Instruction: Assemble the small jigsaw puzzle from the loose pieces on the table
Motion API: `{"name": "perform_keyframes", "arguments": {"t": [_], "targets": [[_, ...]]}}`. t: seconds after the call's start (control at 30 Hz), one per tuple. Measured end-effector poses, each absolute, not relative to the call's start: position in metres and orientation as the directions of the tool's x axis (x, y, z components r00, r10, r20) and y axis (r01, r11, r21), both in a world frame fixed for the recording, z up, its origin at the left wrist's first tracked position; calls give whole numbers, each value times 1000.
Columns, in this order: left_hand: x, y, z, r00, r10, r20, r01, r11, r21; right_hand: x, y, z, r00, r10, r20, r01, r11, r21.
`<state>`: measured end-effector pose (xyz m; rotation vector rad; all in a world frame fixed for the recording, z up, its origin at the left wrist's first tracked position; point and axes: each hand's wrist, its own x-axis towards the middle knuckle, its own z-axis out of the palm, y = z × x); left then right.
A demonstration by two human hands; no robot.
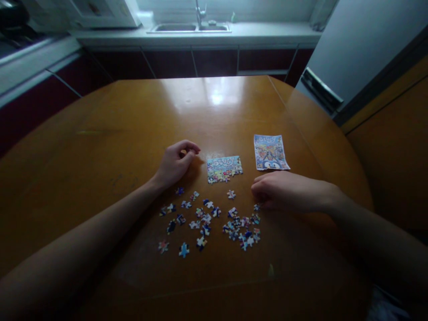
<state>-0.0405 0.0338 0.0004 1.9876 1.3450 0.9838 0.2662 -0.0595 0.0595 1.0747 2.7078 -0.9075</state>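
Note:
A partly joined jigsaw strip (224,168) lies in the middle of the round wooden table (140,116). Several loose colourful pieces (214,223) are scattered in front of it. My left hand (175,162) rests just left of the strip with its fingers curled in a pinch; what they hold is too small to make out. My right hand (284,191) lies palm down to the right of the loose pieces, fingers bent together, fingertips touching the table beside a piece. A printed reference picture (270,152) lies above my right hand.
A grey appliance (347,49) stands close to the table's right far edge. A counter with a sink (189,27) and dark cabinet doors runs along the back. A wooden panel (394,133) is at the right.

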Motion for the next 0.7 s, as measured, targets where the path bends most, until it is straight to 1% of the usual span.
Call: {"name": "perform_keyframes", "arguments": {"t": [0.17, 0.37, 0.47, 0.57, 0.63, 0.7], "targets": [[-41, 35, -1, 250, 926, 282, 534, -375, 758, 265, -56, 56, -775, 553, -305, 621, 575, -533], [-41, 36, -1, 250, 924, 290, 532, -382, 756, 259, -56, 58, -785, 573, -235, 594, 589, -548], [-40, 35, -1, 243, 926, 290, 535, -377, 756, 258, -59, 61, -733, 651, -198, 650, 583, -488], [-40, 34, -1, 246, 926, 287, 532, -376, 759, 259, -63, 63, -655, 721, -225, 740, 551, -386], [-40, 34, -1, 250, 925, 286, 531, -378, 759, 258, -66, 61, -655, 710, -257, 747, 560, -358], [-40, 34, -2, 249, 924, 291, 532, -382, 756, 256, -68, 59, -684, 679, -267, 724, 584, -368]]}}
